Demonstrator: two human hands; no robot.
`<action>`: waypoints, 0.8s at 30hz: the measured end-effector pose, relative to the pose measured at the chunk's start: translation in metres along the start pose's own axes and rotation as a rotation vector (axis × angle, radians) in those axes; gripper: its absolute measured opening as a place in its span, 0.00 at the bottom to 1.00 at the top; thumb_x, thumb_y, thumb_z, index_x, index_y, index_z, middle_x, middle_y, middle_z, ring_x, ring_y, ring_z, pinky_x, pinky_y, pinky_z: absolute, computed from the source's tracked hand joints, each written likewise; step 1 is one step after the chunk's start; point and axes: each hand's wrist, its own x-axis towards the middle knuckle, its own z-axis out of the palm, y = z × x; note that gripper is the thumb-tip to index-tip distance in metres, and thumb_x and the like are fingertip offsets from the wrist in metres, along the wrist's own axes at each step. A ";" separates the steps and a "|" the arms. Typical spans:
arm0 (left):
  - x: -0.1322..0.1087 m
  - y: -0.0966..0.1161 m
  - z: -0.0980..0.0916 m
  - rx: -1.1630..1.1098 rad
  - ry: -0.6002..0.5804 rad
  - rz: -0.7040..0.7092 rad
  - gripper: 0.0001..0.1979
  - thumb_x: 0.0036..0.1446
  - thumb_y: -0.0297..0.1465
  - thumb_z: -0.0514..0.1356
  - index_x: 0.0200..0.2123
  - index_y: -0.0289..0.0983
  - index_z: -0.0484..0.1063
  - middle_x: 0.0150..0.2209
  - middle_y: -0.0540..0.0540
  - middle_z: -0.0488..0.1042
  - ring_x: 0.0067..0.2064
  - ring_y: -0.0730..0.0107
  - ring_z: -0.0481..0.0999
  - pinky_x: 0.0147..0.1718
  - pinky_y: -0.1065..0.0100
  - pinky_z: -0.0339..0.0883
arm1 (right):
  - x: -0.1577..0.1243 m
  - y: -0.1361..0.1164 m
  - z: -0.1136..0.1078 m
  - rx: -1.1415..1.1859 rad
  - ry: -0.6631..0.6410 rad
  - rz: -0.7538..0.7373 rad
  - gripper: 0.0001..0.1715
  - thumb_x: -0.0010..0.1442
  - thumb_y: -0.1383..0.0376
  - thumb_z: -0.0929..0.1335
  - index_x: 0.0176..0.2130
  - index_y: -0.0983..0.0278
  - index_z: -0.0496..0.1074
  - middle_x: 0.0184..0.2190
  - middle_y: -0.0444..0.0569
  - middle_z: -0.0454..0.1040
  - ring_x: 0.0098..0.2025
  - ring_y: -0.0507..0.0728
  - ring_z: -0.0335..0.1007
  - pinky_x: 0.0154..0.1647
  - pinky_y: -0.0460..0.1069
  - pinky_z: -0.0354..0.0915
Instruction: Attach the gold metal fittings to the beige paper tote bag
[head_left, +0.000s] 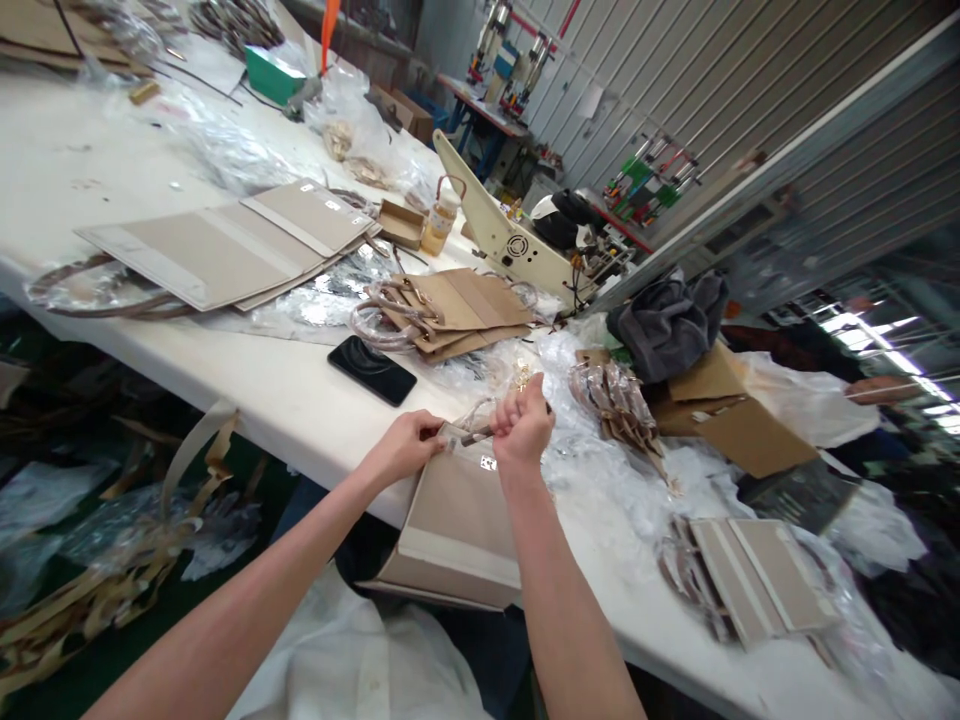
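Observation:
A beige bag panel (461, 500) with paler strips across it leans over the table's front edge, close to my body. My left hand (409, 447) pinches its far left corner between thumb and fingers. Closed in a fist above the far edge, my right hand (523, 425) grips a slim tool (475, 437) whose narrow shaft points left toward my left fingers. Its tip and most of its handle are hidden, so its exact kind is unclear. Small metal fittings (488, 463) show on the panel just below the shaft. A plastic-wrapped handle loop (478, 410) rises behind it.
A black phone (372, 369) lies left of the hands. Stacked bag panels (225, 245), brown panels (469, 305) and wrapped handles (611, 395) surround the work spot. Farther back stand a bottle (439, 225) and a cream machine (510, 235); a cardboard box (757, 435) is at right.

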 end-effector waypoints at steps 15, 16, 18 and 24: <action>0.000 -0.003 0.003 -0.049 0.008 -0.029 0.09 0.56 0.28 0.62 0.34 0.38 0.85 0.35 0.48 0.77 0.39 0.63 0.73 0.40 0.63 0.62 | -0.007 0.021 0.016 -0.165 -0.009 -0.033 0.41 0.68 0.40 0.75 0.20 0.58 0.55 0.13 0.34 0.51 0.13 0.47 0.45 0.12 0.47 0.42; 0.001 -0.003 0.002 -0.052 0.007 -0.024 0.09 0.56 0.27 0.62 0.34 0.38 0.85 0.35 0.48 0.77 0.39 0.64 0.73 0.40 0.63 0.62 | -0.016 0.023 0.015 -0.180 -0.012 -0.111 0.41 0.70 0.42 0.74 0.19 0.58 0.56 0.14 0.34 0.52 0.13 0.48 0.47 0.13 0.48 0.44; 0.003 -0.004 0.001 -0.058 -0.015 -0.008 0.10 0.55 0.26 0.62 0.35 0.37 0.86 0.33 0.49 0.76 0.38 0.66 0.72 0.39 0.64 0.61 | -0.032 0.028 0.011 -0.209 -0.027 -0.267 0.39 0.74 0.46 0.72 0.20 0.59 0.58 0.15 0.36 0.55 0.15 0.49 0.52 0.17 0.49 0.49; 0.004 -0.004 -0.002 -0.087 -0.049 -0.016 0.15 0.54 0.28 0.62 0.41 0.37 0.88 0.32 0.49 0.75 0.37 0.66 0.71 0.38 0.65 0.59 | -0.046 0.026 0.002 -0.148 -0.083 -0.343 0.37 0.76 0.49 0.71 0.20 0.59 0.60 0.17 0.37 0.57 0.18 0.50 0.55 0.19 0.50 0.52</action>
